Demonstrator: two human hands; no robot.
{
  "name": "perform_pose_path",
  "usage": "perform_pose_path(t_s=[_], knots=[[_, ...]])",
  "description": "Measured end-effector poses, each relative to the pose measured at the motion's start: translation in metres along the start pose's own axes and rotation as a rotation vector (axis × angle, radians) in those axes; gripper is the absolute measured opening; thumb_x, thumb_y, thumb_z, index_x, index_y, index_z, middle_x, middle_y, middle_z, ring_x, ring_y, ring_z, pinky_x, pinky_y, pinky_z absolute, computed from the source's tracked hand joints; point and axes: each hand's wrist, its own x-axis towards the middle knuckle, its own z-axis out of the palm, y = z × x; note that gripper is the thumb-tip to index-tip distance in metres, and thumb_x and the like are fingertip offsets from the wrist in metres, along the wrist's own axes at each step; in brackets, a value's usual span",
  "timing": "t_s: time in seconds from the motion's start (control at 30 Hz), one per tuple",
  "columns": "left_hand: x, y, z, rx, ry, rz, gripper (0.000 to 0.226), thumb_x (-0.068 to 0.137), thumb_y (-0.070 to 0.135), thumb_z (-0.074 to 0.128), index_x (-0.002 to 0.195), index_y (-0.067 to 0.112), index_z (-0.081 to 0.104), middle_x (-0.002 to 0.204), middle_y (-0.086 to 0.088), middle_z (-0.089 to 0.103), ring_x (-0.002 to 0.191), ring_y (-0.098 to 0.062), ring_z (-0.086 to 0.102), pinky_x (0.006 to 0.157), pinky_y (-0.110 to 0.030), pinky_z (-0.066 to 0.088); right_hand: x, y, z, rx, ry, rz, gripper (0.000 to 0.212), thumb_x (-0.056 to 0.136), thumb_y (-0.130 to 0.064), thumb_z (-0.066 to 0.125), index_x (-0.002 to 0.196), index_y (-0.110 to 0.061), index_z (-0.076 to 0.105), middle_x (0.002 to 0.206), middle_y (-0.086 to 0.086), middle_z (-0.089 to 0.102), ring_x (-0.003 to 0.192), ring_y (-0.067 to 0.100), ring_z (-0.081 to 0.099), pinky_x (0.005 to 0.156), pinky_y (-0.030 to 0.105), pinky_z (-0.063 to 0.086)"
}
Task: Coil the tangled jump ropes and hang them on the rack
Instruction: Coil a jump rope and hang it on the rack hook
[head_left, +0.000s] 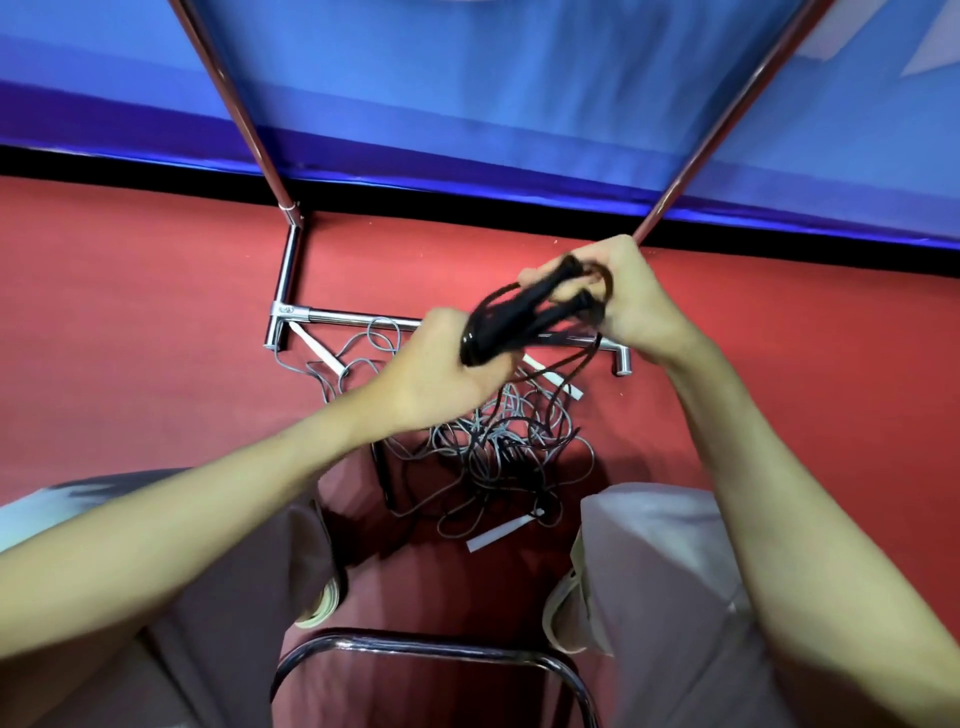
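Black jump rope (524, 317) bundle gripped by left hand (441, 369) and right hand (631, 301); tangled grey ropes (498, 441) heaped below, beside chrome rack base (291, 312).

A seated person's bare left hand (436, 374) and bare right hand (631, 301) extend from sleeveless forearms. Below the grip, loose pale mauve fabric trousers (670, 571) cover both knees, above cream rubber-soled shoes (324, 603).
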Motion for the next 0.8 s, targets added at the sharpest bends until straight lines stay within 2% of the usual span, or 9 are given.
perform_pose_path(t_s=[0.1, 0.17, 0.23, 0.3, 0.37, 0.43, 0.5, 0.67, 0.8], knots=[[0.019, 0.008, -0.007, -0.265, 0.216, -0.111, 0.044, 0.082, 0.003, 0.065, 0.048, 0.021, 0.042, 0.041, 0.011, 0.031, 0.039, -0.006, 0.025, 0.042, -0.022, 0.02, 0.004, -0.002, 0.009, -0.057, 0.013, 0.051, 0.033, 0.097, -0.016, 0.056, 0.067, -0.013, 0.068, 0.039, -0.01, 0.041, 0.036, 0.001, 0.029, 0.041, 0.015, 0.022], [0.031, 0.008, -0.015, -0.354, 0.338, -0.166, 0.035, 0.069, 0.011, 0.061, 0.051, 0.024, 0.034, 0.045, 0.008, 0.029, 0.043, -0.013, 0.024, 0.046, -0.027, 0.018, 0.007, -0.002, 0.015, -0.051, 0.026, 0.062, 0.04, 0.102, -0.026, 0.046, 0.077, -0.005, 0.067, 0.037, -0.012, 0.034, 0.038, 0.002, 0.025, 0.041, 0.016, 0.02], [0.036, 0.004, -0.019, -0.428, 0.403, -0.228, 0.038, 0.071, 0.007, 0.061, 0.054, 0.022, 0.031, 0.043, 0.009, 0.028, 0.041, -0.012, 0.023, 0.043, -0.023, 0.017, 0.007, -0.001, 0.022, -0.069, 0.031, 0.031, 0.033, 0.1, -0.032, 0.048, 0.091, -0.004, 0.064, 0.042, -0.012, 0.034, 0.042, 0.007, 0.028, 0.044, 0.018, 0.024], [0.036, 0.0, -0.021, -0.506, 0.395, -0.255, 0.043, 0.083, -0.002, 0.059, 0.055, 0.019, 0.034, 0.039, 0.01, 0.029, 0.033, -0.009, 0.023, 0.038, -0.017, 0.018, 0.006, -0.001, 0.031, -0.155, 0.007, -0.022, 0.014, 0.096, -0.029, 0.055, 0.104, -0.02, 0.063, 0.053, -0.009, 0.045, 0.048, 0.01, 0.037, 0.048, 0.021, 0.032], [0.034, -0.002, -0.023, -0.599, 0.337, -0.265, 0.042, 0.087, -0.001, 0.057, 0.056, 0.018, 0.035, 0.039, 0.009, 0.028, 0.031, -0.008, 0.02, 0.037, -0.014, 0.016, 0.005, 0.0, 0.035, -0.269, 0.0, -0.067, 0.019, 0.093, -0.026, 0.059, 0.109, -0.025, 0.067, 0.08, -0.008, 0.067, 0.07, 0.01, 0.061, 0.069, 0.029, 0.05], [0.033, -0.002, -0.027, -0.674, 0.259, -0.28, 0.039, 0.085, 0.013, 0.061, 0.059, 0.02, 0.033, 0.041, 0.008, 0.023, 0.033, -0.008, 0.016, 0.039, -0.013, 0.014, 0.006, -0.001, 0.035, -0.341, 0.026, -0.088, 0.024, 0.092, -0.026, 0.056, 0.11, -0.021, 0.07, 0.099, -0.002, 0.073, 0.093, 0.02, 0.067, 0.087, 0.045, 0.052], [0.033, 0.0, -0.03, -0.67, 0.215, -0.307, 0.042, 0.089, 0.034, 0.065, 0.066, 0.022, 0.032, 0.044, 0.006, 0.019, 0.036, -0.009, 0.013, 0.04, -0.015, 0.012, 0.005, -0.004, 0.032, -0.393, 0.049, -0.083, 0.025, 0.092, -0.031, 0.053, 0.107, -0.022, 0.071, 0.094, 0.005, 0.073, 0.09, 0.027, 0.066, 0.084, 0.049, 0.051], [0.04, -0.002, -0.038, -0.636, 0.313, -0.358, 0.05, 0.095, 0.066, 0.033, 0.091, 0.016, 0.036, 0.047, 0.005, 0.017, 0.038, -0.01, 0.012, 0.04, -0.016, 0.013, -0.001, -0.013, 0.044, -0.53, -0.006, -0.088, 0.021, 0.097, -0.028, 0.05, 0.098, -0.016, 0.067, 0.071, 0.003, 0.062, 0.071, 0.026, 0.055, 0.073, 0.043, 0.049], [0.047, -0.008, -0.038, -0.574, 0.48, -0.38, 0.058, 0.098, 0.063, 0.025, 0.066, 0.015, 0.035, 0.039, 0.002, 0.024, 0.03, -0.012, 0.019, 0.039, -0.015, 0.017, -0.008, -0.026, 0.063, -0.582, -0.042, -0.099, 0.02, 0.1, -0.024, 0.044, 0.094, -0.01, 0.057, 0.063, -0.001, 0.048, 0.068, 0.03, 0.049, 0.065, 0.04, 0.043]])
